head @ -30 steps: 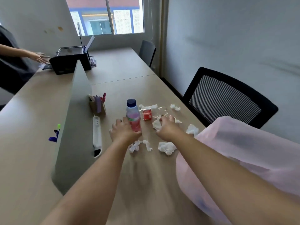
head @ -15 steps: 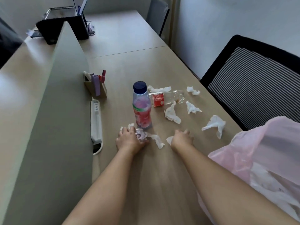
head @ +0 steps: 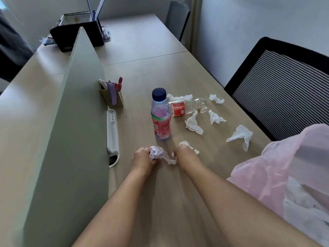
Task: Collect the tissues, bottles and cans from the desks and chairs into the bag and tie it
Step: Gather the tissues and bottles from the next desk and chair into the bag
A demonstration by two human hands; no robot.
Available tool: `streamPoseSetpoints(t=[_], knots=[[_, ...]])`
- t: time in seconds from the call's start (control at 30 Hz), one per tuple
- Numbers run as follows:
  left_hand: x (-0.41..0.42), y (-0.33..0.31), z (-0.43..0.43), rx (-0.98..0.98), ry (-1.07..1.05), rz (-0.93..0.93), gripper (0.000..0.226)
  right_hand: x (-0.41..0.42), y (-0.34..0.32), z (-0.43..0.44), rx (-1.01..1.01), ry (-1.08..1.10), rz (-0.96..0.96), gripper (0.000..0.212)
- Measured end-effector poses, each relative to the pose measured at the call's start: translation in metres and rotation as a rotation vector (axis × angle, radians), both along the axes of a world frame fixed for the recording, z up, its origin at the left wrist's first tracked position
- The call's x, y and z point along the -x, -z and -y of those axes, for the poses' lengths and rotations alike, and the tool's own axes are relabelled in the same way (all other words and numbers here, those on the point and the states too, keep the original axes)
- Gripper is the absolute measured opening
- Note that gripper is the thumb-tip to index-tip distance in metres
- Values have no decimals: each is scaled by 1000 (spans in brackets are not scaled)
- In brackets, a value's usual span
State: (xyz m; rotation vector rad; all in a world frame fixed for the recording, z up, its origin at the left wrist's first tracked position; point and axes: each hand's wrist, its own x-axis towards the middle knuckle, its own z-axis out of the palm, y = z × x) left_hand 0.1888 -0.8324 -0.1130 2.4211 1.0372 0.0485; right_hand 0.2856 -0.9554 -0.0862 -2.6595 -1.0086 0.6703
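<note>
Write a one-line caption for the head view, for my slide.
Left hand and right hand each hold crumpled tissues on the desk beside an upright bottle; pink bag at right.

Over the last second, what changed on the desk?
The left grip drew back from the upright bottle and now holds a crumpled tissue; the right grip drew back too and bunches a second tissue. The upright bottle, the lying bottle and the loose tissues stayed put.

I see through one head-worn camera, facing forward and down, close over the pale wooden desk (head: 151, 75); grey partition panel (head: 71, 122) at nine o'clock, black mesh-backed chair (head: 284, 90) at two.
</note>
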Motion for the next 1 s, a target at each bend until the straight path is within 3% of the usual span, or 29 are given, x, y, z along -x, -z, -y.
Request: streamPoseSetpoints(t=[0.13,0.37,0.43,0.5,0.6,0.7,0.83,0.9,1.0], knots=[[4,-24,0,35,-17,78,29,-17,-40,0,95,87,-36,27],[-13,-149,32,-7,18,257,32,-42,-168,51,-339,191,243,25],[-16,-186,64,30,40,344,27,-37,-201,92,-514,230,306,25],[-17,-215,106,78,72,476,39,-28,-224,142,-633,267,352,21],[-22,-241,172,121,198,532,44,-18,-242,213,-681,381,386,15],[-25,-245,236,73,406,453,38,-5,-244,277,-543,462,321,14],[-23,-217,296,23,600,90,41,13,-210,330,-102,409,60,15],[-23,-194,307,12,619,-48,37,21,-190,346,25,367,8,21],[-19,-178,311,-12,639,-132,82,27,-177,359,36,318,-30,33]])
